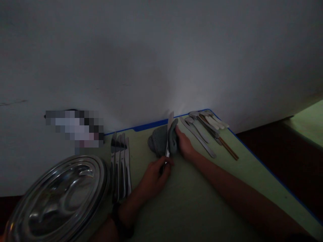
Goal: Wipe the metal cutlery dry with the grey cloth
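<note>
My left hand (pixel 160 171) is closed around the handle of a table knife (pixel 170 122), whose blade points up and away toward the wall. A grey cloth (pixel 159 137) lies bunched on the table around the blade. My right hand (pixel 184 143) presses a folded part of that cloth against the blade's right side; its fingertips are partly hidden behind the fabric. To the left, several table knives (pixel 122 161) lie side by side. Just right of my right hand are spoons (pixel 199 134) and other cutlery.
Stacked metal divided plates (pixel 97 198) stand at the left. Brown chopsticks (pixel 228 148) and white-handled cutlery (pixel 214 122) lie at the right back of the green table (pixel 191 195), which has a blue edge. A wall (pixel 141 67) rises behind it. A blurred-out object (pixel 75 127) is at back left.
</note>
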Demonstrator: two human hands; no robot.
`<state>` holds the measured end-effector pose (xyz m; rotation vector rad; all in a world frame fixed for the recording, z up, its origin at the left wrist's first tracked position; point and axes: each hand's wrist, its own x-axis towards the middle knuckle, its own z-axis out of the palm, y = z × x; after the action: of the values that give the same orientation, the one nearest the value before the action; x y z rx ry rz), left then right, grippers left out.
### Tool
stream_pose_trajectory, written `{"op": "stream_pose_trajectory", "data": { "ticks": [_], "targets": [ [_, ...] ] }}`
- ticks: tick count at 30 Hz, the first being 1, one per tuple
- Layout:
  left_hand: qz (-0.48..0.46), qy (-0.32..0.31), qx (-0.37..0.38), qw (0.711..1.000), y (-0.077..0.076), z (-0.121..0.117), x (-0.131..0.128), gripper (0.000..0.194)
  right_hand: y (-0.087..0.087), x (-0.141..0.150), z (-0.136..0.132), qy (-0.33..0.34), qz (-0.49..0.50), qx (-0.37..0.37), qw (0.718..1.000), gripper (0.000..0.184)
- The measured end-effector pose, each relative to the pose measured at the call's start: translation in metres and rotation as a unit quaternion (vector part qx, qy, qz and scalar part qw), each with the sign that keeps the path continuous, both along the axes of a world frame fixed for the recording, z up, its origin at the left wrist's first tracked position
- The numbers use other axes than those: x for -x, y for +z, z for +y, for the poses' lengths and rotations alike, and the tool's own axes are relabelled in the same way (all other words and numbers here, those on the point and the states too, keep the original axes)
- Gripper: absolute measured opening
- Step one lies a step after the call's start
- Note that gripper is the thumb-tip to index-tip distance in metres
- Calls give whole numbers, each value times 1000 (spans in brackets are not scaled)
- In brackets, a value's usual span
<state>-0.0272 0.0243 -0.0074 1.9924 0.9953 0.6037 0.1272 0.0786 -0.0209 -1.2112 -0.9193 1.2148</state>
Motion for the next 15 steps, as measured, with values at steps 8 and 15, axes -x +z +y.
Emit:
{"op": "stream_pose_trajectory", "data": {
  "ticks": [8, 15],
  "targets": [
    [-32, 30, 44, 998, 3, -1, 1, 21, -4, -14, 11, 10, 349, 51, 936, 31],
    [-65, 31, 76, 995, 1, 1, 0, 20, -1, -11, 10, 61, 312, 15, 948, 24]
  ]
}}
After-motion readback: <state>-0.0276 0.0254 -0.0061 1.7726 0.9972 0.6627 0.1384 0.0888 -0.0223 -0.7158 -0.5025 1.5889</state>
